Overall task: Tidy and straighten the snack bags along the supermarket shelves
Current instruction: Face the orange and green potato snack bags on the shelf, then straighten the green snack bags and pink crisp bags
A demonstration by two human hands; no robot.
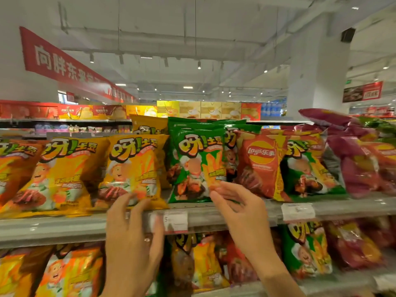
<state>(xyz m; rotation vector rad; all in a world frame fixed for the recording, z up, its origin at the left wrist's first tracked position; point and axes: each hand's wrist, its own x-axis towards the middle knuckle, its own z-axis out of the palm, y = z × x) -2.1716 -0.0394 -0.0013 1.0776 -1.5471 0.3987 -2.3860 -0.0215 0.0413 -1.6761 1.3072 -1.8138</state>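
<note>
Shelf (246,213) w/ snack bags in a row, just above both hands. Yellow bag (132,168) at left hand (130,234), fingers spread on its lower edge, prob. to nudge it square. Green bag (197,161) at right hand (242,211), fingers loosely spread, tips touching bottom corner, likely to straighten. Red bag (260,166) leaned, right of fingers.

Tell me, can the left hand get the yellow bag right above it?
Probably yes. The left hand is already raised in front of the yellow bag, fingers spread at its bottom edge, and nothing stands between them. The right hand is busy at the green bag.
</note>
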